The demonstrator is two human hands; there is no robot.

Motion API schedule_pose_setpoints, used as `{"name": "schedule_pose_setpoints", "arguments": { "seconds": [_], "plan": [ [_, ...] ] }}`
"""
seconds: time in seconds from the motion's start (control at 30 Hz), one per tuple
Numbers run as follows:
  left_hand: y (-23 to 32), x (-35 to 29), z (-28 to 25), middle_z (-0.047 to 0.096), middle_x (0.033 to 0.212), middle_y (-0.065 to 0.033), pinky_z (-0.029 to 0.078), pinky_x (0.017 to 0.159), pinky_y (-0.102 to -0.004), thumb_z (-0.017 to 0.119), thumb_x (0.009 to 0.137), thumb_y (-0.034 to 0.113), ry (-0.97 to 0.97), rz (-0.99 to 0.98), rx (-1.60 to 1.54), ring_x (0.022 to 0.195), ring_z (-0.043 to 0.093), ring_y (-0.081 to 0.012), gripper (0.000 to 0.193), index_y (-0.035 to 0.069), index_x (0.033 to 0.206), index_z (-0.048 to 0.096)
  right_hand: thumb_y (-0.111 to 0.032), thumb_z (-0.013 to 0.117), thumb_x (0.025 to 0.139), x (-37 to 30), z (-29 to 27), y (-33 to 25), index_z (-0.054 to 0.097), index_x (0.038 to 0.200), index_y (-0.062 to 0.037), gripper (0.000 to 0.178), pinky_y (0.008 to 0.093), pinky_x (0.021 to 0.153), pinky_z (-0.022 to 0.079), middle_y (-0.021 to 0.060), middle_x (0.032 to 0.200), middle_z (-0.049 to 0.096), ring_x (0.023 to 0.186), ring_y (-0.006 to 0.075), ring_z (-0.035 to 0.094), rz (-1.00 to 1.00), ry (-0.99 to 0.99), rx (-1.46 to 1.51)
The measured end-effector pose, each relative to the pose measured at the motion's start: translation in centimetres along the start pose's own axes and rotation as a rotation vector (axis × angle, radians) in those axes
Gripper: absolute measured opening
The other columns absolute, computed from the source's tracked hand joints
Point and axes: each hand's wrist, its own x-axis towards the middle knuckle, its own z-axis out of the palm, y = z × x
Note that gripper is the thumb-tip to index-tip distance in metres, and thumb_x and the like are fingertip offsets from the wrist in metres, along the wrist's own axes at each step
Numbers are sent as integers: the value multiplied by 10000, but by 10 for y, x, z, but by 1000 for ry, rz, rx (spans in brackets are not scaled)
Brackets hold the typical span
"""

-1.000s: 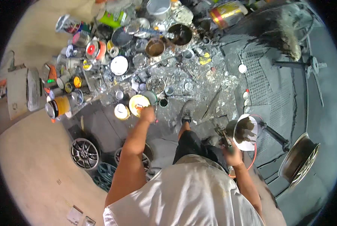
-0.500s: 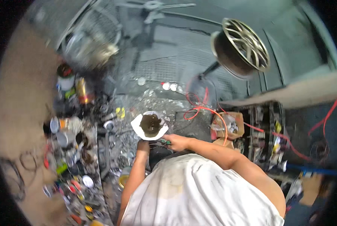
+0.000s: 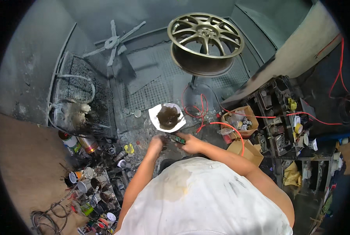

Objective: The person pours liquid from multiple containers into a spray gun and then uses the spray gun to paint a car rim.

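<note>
Since its wide mouth is uncovered, a white paper-like cup (image 3: 154, 114) is held with the opening upward, presumably so that the dark brown liquid (image 3: 168, 118) pooled inside is not spilled. The cup is located in front of the white shirt (image 3: 206, 196), just beyond both hands, and appears to be carried on top of what is judged to be a spray gun (image 3: 178, 139); the joint between the two is hidden and could not be verified. The green part of the gun is grasped by the right hand (image 3: 191, 144), with its fingers closed round it, probably because the weight is best borne there. The left hand (image 3: 156, 144) is placed opposite, just beside the gun, with its fingers curled; whether anything is gripped by it cannot be told, though a steadying role may be inferred.

Well apart from the cup, a metal wheel (image 3: 207, 31) is mounted on a stand (image 3: 193, 81), its spoked face turned upward; rim and spokes are apparently made accessible by this raising. An orange hose (image 3: 218, 123) is looped near the right forearm but could not be traced to the gun. Cans (image 3: 83, 186) are crowded at lower left, clear of the hands.
</note>
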Motion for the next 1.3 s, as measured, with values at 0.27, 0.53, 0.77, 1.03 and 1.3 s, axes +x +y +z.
{"name": "schedule_pose_setpoints", "arguments": {
  "seconds": [0.27,0.53,0.77,1.03,1.3],
  "plan": [
    [41,-10,127,646,1219,-113,493,879,-341,612,977,216,-336,256,156,1075,604,-203,557,13,1457,416,-308,696,947,-53,-111,43,540,1384,-23,545,401,1037,454,208,1283,658,1205,297,619,105,184,118],
    [111,-37,156,489,1516,-124,293,1196,-378,461,1066,405,-992,-56,220,1415,423,-249,620,22,1548,388,-323,637,989,-104,-197,-1,613,1293,-46,412,341,803,481,107,1136,679,991,216,639,139,401,310],
    [196,-12,177,570,1382,-119,377,1119,-366,445,1077,402,-1012,6,706,1298,508,-236,557,-3,1459,481,-243,633,1005,-113,-197,5,617,1311,-26,375,301,786,544,57,983,723,910,129,674,120,688,158],
    [256,106,131,691,1004,-116,512,839,-352,629,985,185,-438,701,824,928,643,-206,236,-8,1102,697,-231,640,992,-142,-201,1,546,1394,19,482,311,832,526,80,1052,669,900,154,652,375,1075,157],
    [372,159,127,654,1192,-156,457,994,-420,637,932,170,-235,1361,1029,1133,601,-348,289,16,1173,685,-189,662,984,-79,-174,-66,504,1437,18,522,284,765,525,57,1015,666,820,120,634,426,958,746]
  ]
}}
